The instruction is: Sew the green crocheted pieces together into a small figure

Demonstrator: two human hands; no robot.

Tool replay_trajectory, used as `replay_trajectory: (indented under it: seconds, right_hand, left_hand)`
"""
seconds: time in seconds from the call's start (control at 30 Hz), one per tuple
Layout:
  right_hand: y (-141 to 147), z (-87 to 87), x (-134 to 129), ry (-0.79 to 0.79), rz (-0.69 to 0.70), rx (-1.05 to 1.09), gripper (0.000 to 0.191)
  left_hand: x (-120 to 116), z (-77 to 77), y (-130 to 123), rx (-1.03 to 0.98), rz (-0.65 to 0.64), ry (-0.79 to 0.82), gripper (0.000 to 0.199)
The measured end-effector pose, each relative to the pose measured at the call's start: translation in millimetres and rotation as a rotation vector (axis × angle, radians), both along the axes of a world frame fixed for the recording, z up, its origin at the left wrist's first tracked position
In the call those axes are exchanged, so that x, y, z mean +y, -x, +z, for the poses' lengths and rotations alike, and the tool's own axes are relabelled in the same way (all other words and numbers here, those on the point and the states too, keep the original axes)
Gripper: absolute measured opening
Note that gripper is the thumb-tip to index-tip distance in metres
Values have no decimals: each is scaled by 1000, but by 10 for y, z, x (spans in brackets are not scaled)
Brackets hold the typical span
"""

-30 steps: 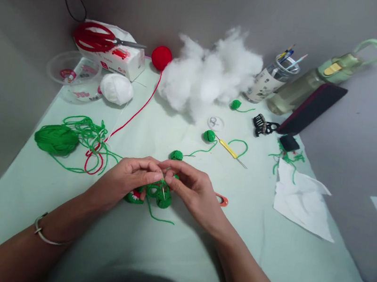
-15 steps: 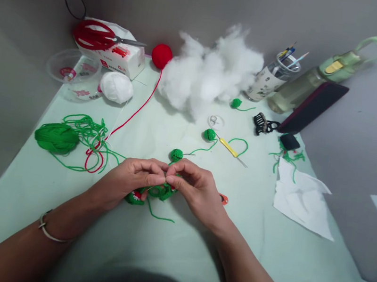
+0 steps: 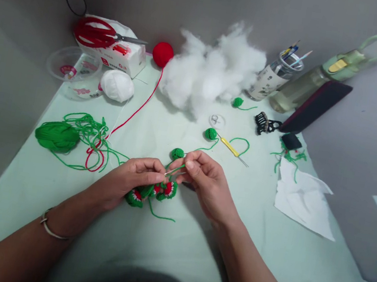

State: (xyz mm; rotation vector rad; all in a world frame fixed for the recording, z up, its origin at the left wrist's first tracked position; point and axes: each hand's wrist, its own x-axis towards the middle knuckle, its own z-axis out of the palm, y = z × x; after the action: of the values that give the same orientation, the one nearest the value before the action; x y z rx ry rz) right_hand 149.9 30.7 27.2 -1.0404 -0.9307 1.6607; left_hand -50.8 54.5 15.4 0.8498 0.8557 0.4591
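My left hand (image 3: 137, 178) is closed in a pinch on a thin, shiny needle (image 3: 168, 174). Green yarn (image 3: 180, 167) runs from the needle to my right hand (image 3: 205, 179), whose thumb and forefinger are pinched on it. Under my left fingers hang crocheted pieces (image 3: 169, 189) in green, red and white, partly hidden by that hand. A loose green tail (image 3: 162, 217) trails from them onto the table. Just beyond my fingers lies a small green crocheted ball (image 3: 177, 153).
Right of centre are another green ball (image 3: 210, 134) and a yellow-handled crochet hook (image 3: 229, 146). White stuffing (image 3: 209, 77) is heaped at the back. A green yarn skein (image 3: 56, 136) lies left; red scissors (image 3: 96, 32) rest on a box. A bottle (image 3: 300, 89) stands back right.
My right hand has drawn away to the right and slightly up, so needle and yarn now show between the hands. More of the red and white crochet is visible.
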Motion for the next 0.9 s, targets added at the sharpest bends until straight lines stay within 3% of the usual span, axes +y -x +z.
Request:
replay_trajectory:
  seconds: [0.2,0.4,0.63,0.77,0.9]
  right_hand:
    - [105,-12,-39,102,59,241,21]
    - [62,5,-5,141,-22,242,18]
    - [0,-20,22,141,-78,189,15]
    - [-28,-36,25,135,-89,151,20]
    - [-46,-18,14,68,-110,57,13]
  left_hand:
    - [-31,-8,-21,-104,-86,-31,19]
    - [-38,-22,5,-40,-98,25,25]
    - [-11,16,28,-129,-76,-45,45]
    - [-3,11,30,-53,-1,-58,21]
    - [6,-19,17,-19,125,-44,19]
